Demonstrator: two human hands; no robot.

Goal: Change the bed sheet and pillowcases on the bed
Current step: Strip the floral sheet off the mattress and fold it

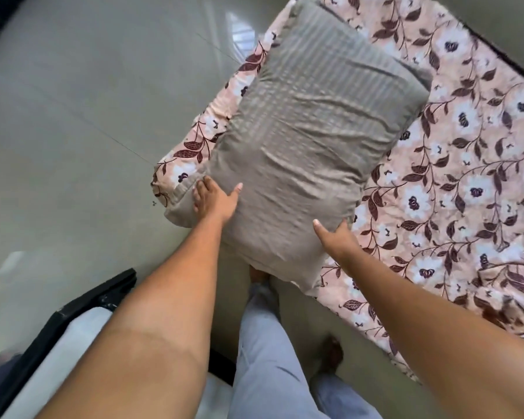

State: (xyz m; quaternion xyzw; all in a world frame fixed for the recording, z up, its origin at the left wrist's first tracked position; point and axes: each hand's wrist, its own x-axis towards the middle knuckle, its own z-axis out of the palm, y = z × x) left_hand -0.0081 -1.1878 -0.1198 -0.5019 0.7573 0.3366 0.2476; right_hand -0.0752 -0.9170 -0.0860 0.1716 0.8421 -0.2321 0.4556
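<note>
Grey striped cotton covers the pillow (pixel 312 140), which both hands hold in the air by its near end, its far end reaching out over a floral sheet (pixel 466 176) spread on the floor (pixel 88 116). The left hand (pixel 215 201) grasps the near left edge, thumb on top and fingers curled round a loose flap of the pillowcase. The right hand (pixel 336 237) pinches the near right edge, thumb on the top face and fingers hidden beneath. Both grips are closed on the pillow, neither is slack.

My judgement is that the step is either to set the pillow down or to strip its case; the blur suggests it is moving. The flap under the left hand looks like the open end of the case, so that is the end to work from. To strip it, one hand should pinch only fabric there while the other holds the filling through the cloth, and the case then peels back inside out. Grabbing both layers together would merely drag the whole pillow along.

Below stand the person's pale trousers (pixel 270 343) and a dark-framed piece of furniture (pixel 82 306) at the lower left, close enough to catch a swinging corner.
</note>
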